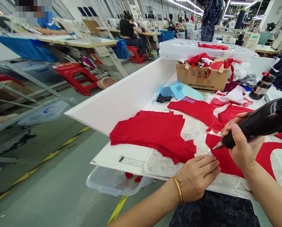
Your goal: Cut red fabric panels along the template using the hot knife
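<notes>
My right hand is wrapped round a black handheld tool with a pointed metal tip. The tip is over the left edge of a red fabric piece on the white table. My left hand, with a gold bangle at the wrist, lies palm down at the lower left edge of that piece, its fingers together and stretched out near the tip. Left of my hands lies a stack of red fabric pieces. More red fabric is spread behind.
A cardboard box of red scraps stands at the back, near a dark bottle. A white panel borders the table's left side. Below the front edge is a clear plastic bin. People sit at sewing tables beyond.
</notes>
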{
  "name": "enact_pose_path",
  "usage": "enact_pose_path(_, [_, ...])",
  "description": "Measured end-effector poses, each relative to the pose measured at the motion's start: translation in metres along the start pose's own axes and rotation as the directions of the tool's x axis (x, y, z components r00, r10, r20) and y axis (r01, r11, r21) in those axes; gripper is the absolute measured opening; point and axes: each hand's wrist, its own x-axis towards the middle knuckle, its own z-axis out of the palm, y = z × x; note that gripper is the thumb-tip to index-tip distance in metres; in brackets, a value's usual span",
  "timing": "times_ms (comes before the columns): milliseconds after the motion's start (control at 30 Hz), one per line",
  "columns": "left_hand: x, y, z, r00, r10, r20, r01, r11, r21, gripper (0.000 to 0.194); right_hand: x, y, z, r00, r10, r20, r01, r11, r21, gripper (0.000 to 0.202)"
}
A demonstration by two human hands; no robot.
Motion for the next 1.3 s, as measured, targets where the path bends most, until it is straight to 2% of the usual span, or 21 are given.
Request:
enact_pose_path(267, [0.002,-0.001,-0.002,0.998,0.001,-0.058,-0.002,1.000,-0.018,0.034,-0.004,0.003,0.002,0.998,0.007,-0.063,-0.007,1.000,0.008,0.013])
enact_pose_path(500, [0.007,0.001,-0.008,0.995,-0.021,-0.102,0.016,0.999,-0.048,0.033,-0.016,-0.015,-0.010,1.000,0.011,0.020,-0.013,0.997,0.070,0.022])
enact_pose_path(767, [0.010,0.000,-0.010,0.988,-0.032,-0.150,0.024,0.998,-0.055,0.034,-0.022,-0.016,-0.014,0.998,0.040,0.041,-0.044,0.996,0.084,0.018])
enact_pose_path(933, [0.012,0.004,-0.011,0.988,-0.060,-0.140,0.051,0.996,-0.072,0.032,-0.007,-0.013,-0.017,1.000,-0.012,-0.020,0.013,0.999,0.050,0.025])
enact_pose_path(1133, [0.022,0.011,-0.001,0.985,-0.160,-0.068,0.158,0.987,-0.038,0.034,0.031,0.020,-0.018,0.990,-0.083,-0.116,0.075,0.995,-0.071,0.021])
enact_pose_path(1300, [0.026,0.009,0.006,0.968,-0.237,-0.079,0.238,0.971,0.002,0.033,0.041,0.036,-0.016,0.984,-0.091,-0.154,0.078,0.993,-0.092,0.026])
